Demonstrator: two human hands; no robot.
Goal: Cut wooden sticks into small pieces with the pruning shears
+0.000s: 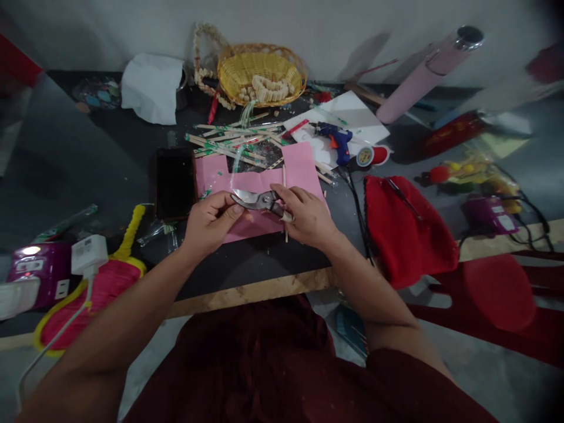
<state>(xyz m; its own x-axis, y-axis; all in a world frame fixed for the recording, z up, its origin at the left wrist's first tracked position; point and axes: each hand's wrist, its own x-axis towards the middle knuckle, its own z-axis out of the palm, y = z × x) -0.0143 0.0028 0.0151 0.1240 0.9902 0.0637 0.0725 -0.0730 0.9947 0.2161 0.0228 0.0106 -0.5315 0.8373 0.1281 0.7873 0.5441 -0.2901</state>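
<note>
Over a sheet of pink paper (pixel 304 161), a pair of pruning shears (pixel 258 200) lies between both hands, with the blades pointing left. My right hand (pixel 306 215) is wrapped round the handles. The thumb and fingers of my left hand (pixel 214 220) are pinched at the blade end. A thin wooden stick (pixel 284 175) runs upright past my right fingers; whether they grip it I cannot tell. Just behind, several wrapped chopsticks (pixel 238 141) are strewn in a pile.
A phone (pixel 175 183) lies left of the paper. Behind stands a yellow wicker basket (pixel 238 61). To the right are a blue glue gun (pixel 337 138), a red thread spool (pixel 379 155), a red cloth (pixel 403 235) and a pink bottle (pixel 423 79). A purple power adapter (pixel 42 270) sits left.
</note>
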